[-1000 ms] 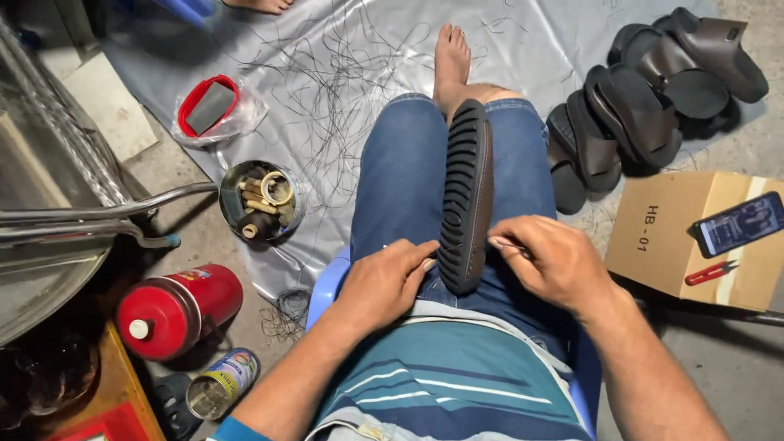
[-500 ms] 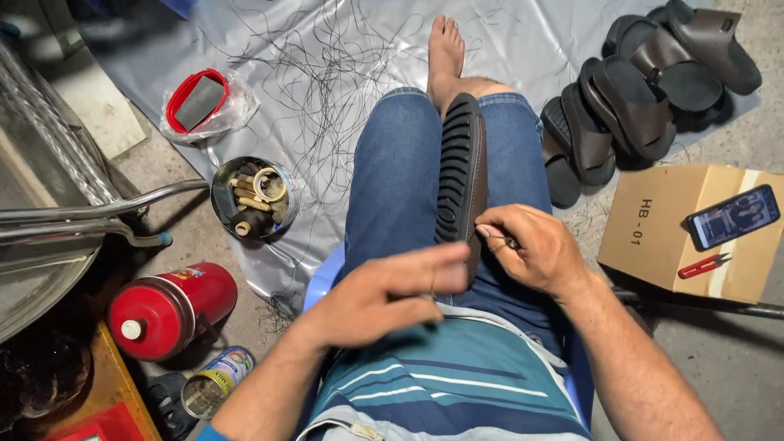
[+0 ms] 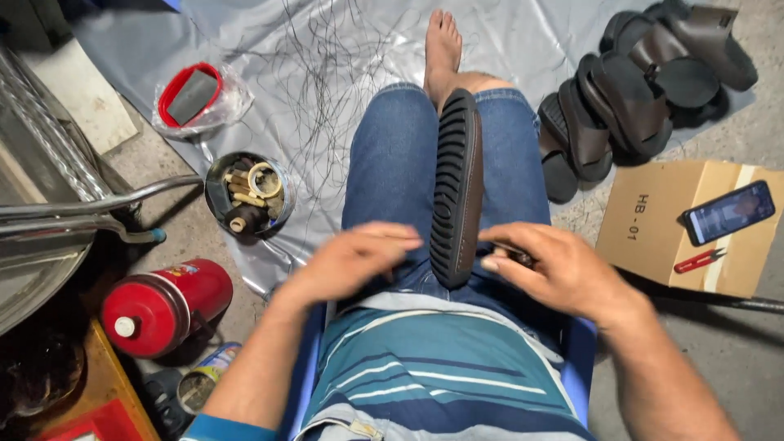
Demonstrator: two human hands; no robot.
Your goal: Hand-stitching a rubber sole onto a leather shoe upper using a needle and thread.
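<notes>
Black ribbed rubber sole stands on edge between our knees — our right hand pinches a small dark tool, our left hand hovers open beside the sole.

Sandal sole on edge in the lap, hands either side

The sole stands mid-frame between left hand and right hand; tin at left, sandal pile upper right, box at right carrying a phone.

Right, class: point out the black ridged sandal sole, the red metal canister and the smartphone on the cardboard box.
black ridged sandal sole (image 3: 452,188), head view, ridged tread.
red metal canister (image 3: 167,304), head view, side wall.
smartphone (image 3: 728,211), head view, screen.
</notes>
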